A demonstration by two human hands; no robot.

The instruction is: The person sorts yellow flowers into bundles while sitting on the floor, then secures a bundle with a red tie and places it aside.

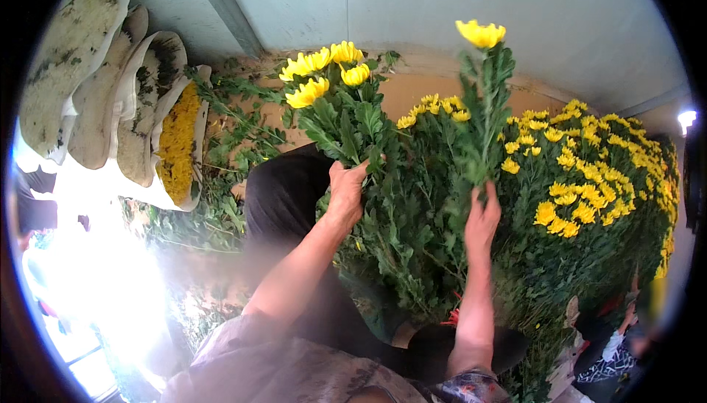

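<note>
My left hand [349, 185] is closed around a small bunch of yellow chrysanthemums [353, 121], its several blooms at the top and leafy stems below. To the right, my right hand [482, 207] grips the lower stem of a single yellow chrysanthemum [486, 94], held upright with its bloom well above the hand. Between and below both hands lies a mass of leafy green stems [409, 226]. A smaller cluster of yellow blooms [436, 107] shows behind, between the two held lots. Part of the stems in my left hand is hidden by the fingers and leaves.
A large heap of yellow chrysanthemums [591, 182] fills the right side. At left stand several open white sacks [99, 72], one with yellow petals [179, 143]. Loose leafy cuttings [237, 121] litter the floor. A pale panel wall [414, 11] rises behind. Another person's arm [628, 314] shows at lower right.
</note>
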